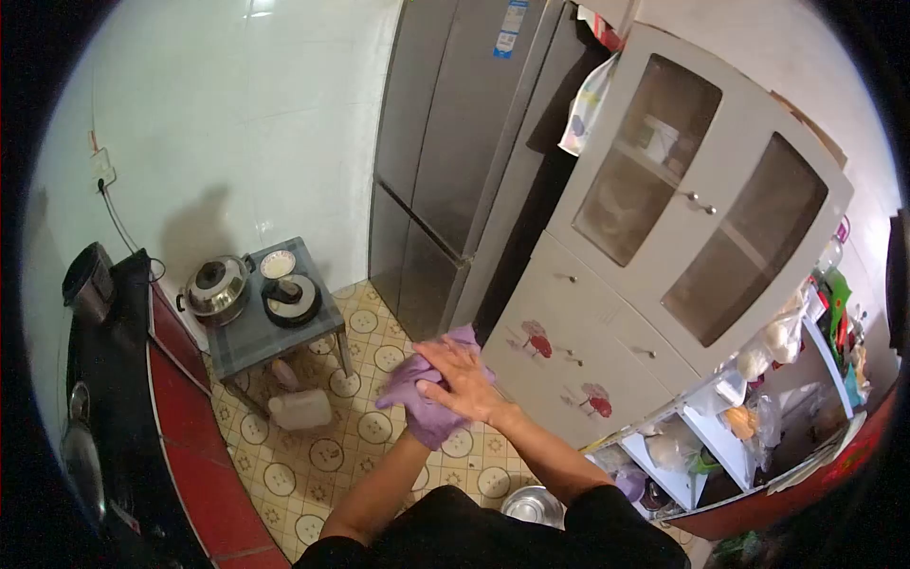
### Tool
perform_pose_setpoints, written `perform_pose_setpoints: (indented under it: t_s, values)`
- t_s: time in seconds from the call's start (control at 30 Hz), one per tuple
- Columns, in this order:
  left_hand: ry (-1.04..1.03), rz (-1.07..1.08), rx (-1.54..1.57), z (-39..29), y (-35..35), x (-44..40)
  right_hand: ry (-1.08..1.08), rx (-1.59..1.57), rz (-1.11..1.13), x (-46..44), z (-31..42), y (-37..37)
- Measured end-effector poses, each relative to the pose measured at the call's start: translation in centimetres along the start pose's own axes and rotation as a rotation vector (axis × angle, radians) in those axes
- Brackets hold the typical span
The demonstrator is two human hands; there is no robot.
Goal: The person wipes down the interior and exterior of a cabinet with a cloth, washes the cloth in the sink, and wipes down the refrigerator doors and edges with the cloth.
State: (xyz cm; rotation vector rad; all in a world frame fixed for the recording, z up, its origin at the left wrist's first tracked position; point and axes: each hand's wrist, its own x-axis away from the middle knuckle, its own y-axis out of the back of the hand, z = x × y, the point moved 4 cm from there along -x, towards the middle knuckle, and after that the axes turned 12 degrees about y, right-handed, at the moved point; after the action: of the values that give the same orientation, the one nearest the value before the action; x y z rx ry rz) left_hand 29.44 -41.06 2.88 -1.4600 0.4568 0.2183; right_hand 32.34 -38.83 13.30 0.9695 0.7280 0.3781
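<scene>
A crumpled purple cloth (414, 403) is held up in front of my body, above the tiled floor. My left hand lies beneath it; the cloth covers the fingers, so only the wrist and forearm show. On top of the cloth rests my right hand (462, 381), back upward. Its fingers are stretched out flat across the cloth, and its thumb points apart to the left. The cloth is between the two hands.
A small grey table (248, 351) by the wall carries a lidded steel pot (216, 296). Below it stands a whitish plastic jug (301, 410). A grey refrigerator (427, 161) and a pale cabinet (607, 313) stand ahead. A metal basin (533, 505) sits near my body.
</scene>
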Motion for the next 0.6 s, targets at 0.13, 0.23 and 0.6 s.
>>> perform_pose_setpoints:
  t_s: [0.13, 0.23, 0.6]
  values:
    - [0.453, -0.153, -1.498, -5.7, -1.3, -7.0, -0.039, -0.16, -0.138, -3.5, -8.1, -0.6]
    - [0.164, -0.047, -2.028, -5.2, 9.9, -12.5, -0.285, -0.512, -0.423, -5.3, -13.6, -0.4]
    - [-0.218, -0.041, -1.766, -7.1, 2.2, -31.8, -0.002, -1.384, -0.833, -17.6, -25.3, 7.9]
